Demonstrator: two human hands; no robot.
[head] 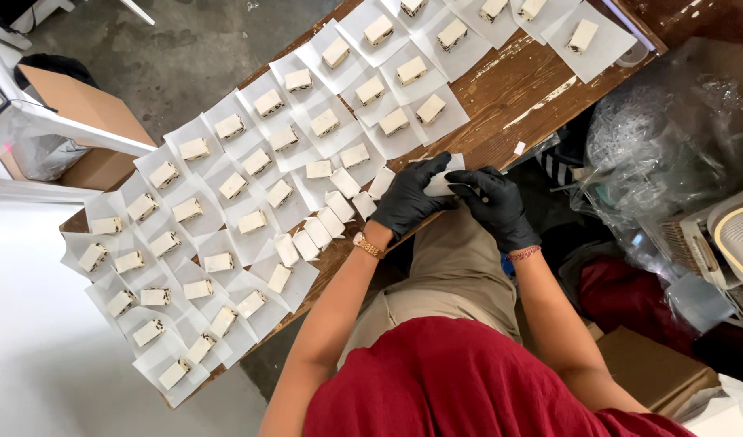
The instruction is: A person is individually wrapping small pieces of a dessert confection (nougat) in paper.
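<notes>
Before you is a long wooden tabletop (501, 97), covered with many white paper squares (195, 129), and on each one lies a small pale block (252, 221). At the near edge stands a row of already wrapped blocks (319, 229). Both your hands wear black gloves. Your left hand (410, 197) and right hand (495, 204) hold together one white wrapped piece (441, 183), each grip closed on it, just above the tabletop's edge.
</notes>
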